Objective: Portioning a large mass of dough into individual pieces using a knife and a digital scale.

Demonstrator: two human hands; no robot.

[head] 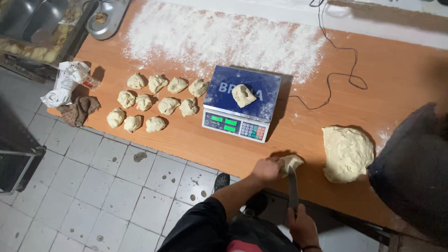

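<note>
My left hand [267,169] grips a small lump of dough [293,161] at the near edge of the wooden table [396,79]. My right hand [302,226] holds a knife [293,189] by the handle, blade pointing up toward that lump. A large mass of dough [347,153] lies just right of the lump. A blue electronic scale [242,103] with lit green displays stands mid-table, with one dough piece [243,95] on its platform. Left of the scale, several portioned dough pieces [154,103] lie in three rows.
A wide patch of flour [224,37] covers the far side of the table. The scale's black cable [337,70] loops to the right. A brown cloth [79,109] and crumpled bag [65,84] sit at the left end. A dark blurred shape [413,172] fills the right. Tiled floor [93,186] below.
</note>
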